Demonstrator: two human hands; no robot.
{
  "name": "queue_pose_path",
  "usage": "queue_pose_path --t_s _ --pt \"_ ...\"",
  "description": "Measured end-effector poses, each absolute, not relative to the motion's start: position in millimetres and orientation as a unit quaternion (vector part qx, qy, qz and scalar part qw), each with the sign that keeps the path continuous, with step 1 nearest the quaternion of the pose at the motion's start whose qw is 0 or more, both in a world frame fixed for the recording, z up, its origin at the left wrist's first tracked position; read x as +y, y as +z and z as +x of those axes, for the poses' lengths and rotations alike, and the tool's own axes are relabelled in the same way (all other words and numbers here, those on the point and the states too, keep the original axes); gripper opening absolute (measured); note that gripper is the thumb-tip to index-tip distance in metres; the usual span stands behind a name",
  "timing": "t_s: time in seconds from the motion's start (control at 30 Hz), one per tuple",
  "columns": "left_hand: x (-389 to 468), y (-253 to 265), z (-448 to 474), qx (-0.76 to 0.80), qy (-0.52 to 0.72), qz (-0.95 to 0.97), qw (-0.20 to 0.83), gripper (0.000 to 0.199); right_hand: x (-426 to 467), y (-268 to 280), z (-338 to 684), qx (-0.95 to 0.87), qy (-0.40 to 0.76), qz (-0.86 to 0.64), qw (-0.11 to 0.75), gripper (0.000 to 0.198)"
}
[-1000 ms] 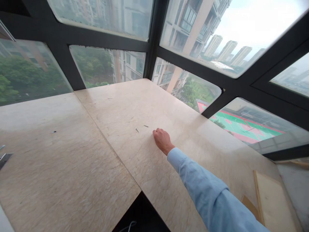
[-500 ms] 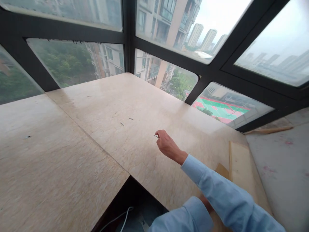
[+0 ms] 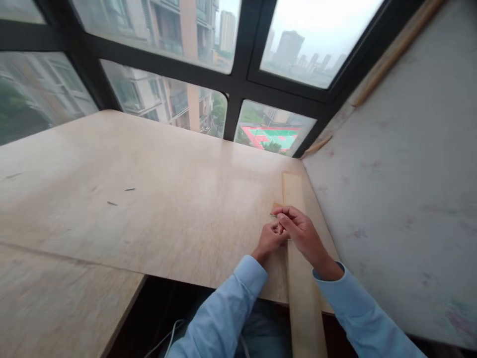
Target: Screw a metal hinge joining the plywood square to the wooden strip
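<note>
While a pale cable loops through the dark gap at the near side, a long wooden board runs up the right, jutting out past the tabletop's near edge. And here are both hands, close together! The left hand sits at the board's left edge, fingers curled; whether they hold anything, nobody can tell from this angle. Just beside it, the right hand has thumb and finger pinched narrow on a slim metal fastener, its end poking out leftward. A small brown piece peeks out just beyond. So, the tally: one fastener is up in the fingers, none can be seen in the board, and two remain unheld. Over on the left, well apart from the hands, lie a loose fastener and, slightly farther, a second loose one. At the far side, dark window frames close the scene.
</note>
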State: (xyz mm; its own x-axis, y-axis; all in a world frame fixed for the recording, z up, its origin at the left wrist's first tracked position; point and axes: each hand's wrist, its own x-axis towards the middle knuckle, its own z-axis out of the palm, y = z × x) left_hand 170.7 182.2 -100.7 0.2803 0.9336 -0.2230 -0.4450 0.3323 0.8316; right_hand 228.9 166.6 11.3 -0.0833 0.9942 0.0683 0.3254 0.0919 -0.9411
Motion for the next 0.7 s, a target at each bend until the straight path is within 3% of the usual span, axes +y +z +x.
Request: queue_pose_path --t_s 0.23,0.43,0.7 --pt "181.1 -102.0 170.3 0.345 0.445 0.323 0.761 0.047 130.7 -2.8 293.3 -0.51 0.392 -0.594 0.483 0.039" --pt "180.5 -95.1 168.1 0.352 0.44 0.305 0.768 0.049 119.8 -14.9 311.6 -0.543 0.28 -0.642 0.463 0.03" --pt "181.8 -97.8 169.0 0.368 0.442 0.293 0.764 0.047 122.9 -29.4 309.5 -0.691 0.135 -0.59 0.396 0.015"
